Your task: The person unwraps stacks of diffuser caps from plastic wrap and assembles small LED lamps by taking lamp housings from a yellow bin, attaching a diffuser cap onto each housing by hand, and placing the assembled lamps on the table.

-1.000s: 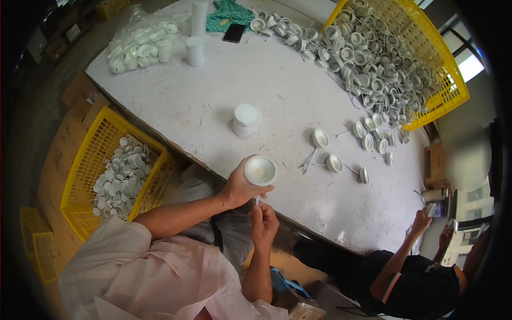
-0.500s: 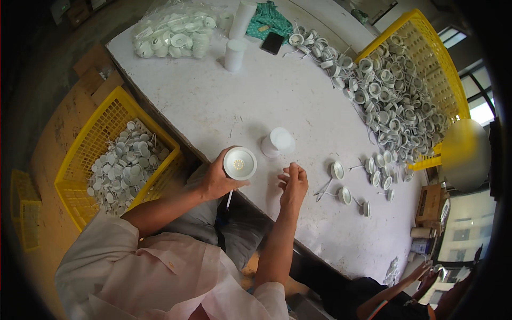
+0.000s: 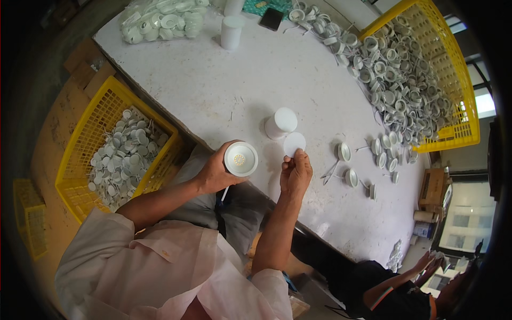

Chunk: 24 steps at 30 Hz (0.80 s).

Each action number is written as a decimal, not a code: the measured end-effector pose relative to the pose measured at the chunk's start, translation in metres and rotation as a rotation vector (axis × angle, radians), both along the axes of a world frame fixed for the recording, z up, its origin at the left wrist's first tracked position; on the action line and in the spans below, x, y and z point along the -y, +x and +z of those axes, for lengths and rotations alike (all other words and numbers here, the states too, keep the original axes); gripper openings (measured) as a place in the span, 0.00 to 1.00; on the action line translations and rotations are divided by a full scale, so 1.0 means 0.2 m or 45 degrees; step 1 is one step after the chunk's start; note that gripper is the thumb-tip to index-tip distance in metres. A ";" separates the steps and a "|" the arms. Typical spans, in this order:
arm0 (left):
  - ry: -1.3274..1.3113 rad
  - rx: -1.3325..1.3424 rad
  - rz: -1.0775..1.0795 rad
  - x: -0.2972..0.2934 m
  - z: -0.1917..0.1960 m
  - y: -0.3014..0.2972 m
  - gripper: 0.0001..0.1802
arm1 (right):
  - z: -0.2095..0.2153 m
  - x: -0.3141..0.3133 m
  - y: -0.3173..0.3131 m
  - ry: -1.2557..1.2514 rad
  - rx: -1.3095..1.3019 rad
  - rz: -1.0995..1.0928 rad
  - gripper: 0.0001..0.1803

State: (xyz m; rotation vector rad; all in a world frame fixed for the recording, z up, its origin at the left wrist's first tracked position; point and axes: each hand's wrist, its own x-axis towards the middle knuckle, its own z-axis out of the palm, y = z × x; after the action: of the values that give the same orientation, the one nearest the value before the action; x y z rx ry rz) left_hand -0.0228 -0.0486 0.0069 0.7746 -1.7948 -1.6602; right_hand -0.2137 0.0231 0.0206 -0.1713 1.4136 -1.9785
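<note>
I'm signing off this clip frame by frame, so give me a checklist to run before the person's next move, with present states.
1. Left hand holding the white fitting: ok.
2. Fitting's open face uncovered: ok, yellowish dots show inside.
3. Right hand gripping the thin white disc: ok, by its near edge.
4. Disc clear of the white cylinder: cannot tell, they adjoin in this view.
5. Disc seated in the fitting: not ok, they are apart.

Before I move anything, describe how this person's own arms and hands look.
The left hand and right hand are bare, without gloves. Short, pale pinkish-white fabric sleeves end near the elbows; no watch or bracelet shows on either wrist.
</note>
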 end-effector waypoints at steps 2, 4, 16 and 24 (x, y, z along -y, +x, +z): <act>0.006 -0.005 -0.055 0.00 0.03 -0.04 0.41 | -0.01 -0.07 0.03 -0.077 0.092 0.010 0.07; 0.042 0.048 -0.104 -0.01 0.03 -0.06 0.43 | -0.06 -0.13 0.05 -0.110 0.146 -0.001 0.07; 0.195 -0.087 -0.405 -0.10 0.01 -0.14 0.45 | -0.08 -0.31 0.22 0.175 -0.028 0.077 0.09; 0.118 -0.019 -0.357 -0.15 0.00 -0.16 0.32 | -0.07 -0.28 0.30 0.376 -0.268 0.099 0.15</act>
State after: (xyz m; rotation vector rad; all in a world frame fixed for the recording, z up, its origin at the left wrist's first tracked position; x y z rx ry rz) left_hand -0.0549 -0.0188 0.0073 0.5666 -1.8963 -1.9335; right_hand -0.1545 0.0800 0.0069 -0.3020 1.7876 -1.7042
